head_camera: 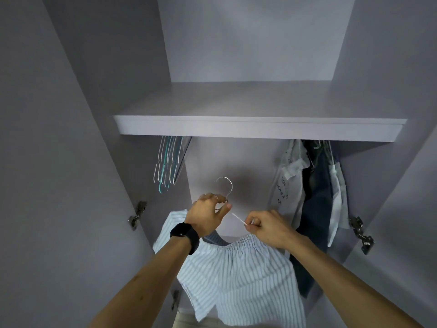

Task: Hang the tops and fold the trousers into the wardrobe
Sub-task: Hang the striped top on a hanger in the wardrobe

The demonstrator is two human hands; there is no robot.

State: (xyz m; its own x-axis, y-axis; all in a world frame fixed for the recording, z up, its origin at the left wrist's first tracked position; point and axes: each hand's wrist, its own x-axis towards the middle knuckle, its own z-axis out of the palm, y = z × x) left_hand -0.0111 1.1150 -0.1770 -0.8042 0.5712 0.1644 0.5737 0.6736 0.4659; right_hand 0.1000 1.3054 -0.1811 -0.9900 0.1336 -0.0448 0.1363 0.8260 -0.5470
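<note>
The striped top [248, 275] is held up in front of the open wardrobe [236, 159], below the shelf [260, 129] and in the gap between the garments on either side. It is a light, almost white fabric crossed by thin, closely spaced blue-grey stripes, and its upper edge is gathered into a puckered elastic band that sags in a curve beneath the two hands. The cloth falls in loose, overlapping panels, one lobe spreading out to the left behind the left forearm and the rest dropping straight down towards the bottom of the view. It hangs from a thin white hanger [239, 218] with a silver wire hook that curves upward, free of any rail. The left hand [208, 216], with a black watch [184, 234] on its wrist, has its fingers curled round the hanger just under the hook. The right hand [267, 227] pinches the hanger's sloping white arm between thumb and curled fingers. Under the shelf on the left hangs a bunch of bare hangers [168, 162], white and teal. On the right hang a white printed garment [288, 185], a dark denim piece [316, 197] and another pale garment [338, 197], pressed close together. Metal hinges [138, 213] show on the door edges.
</note>
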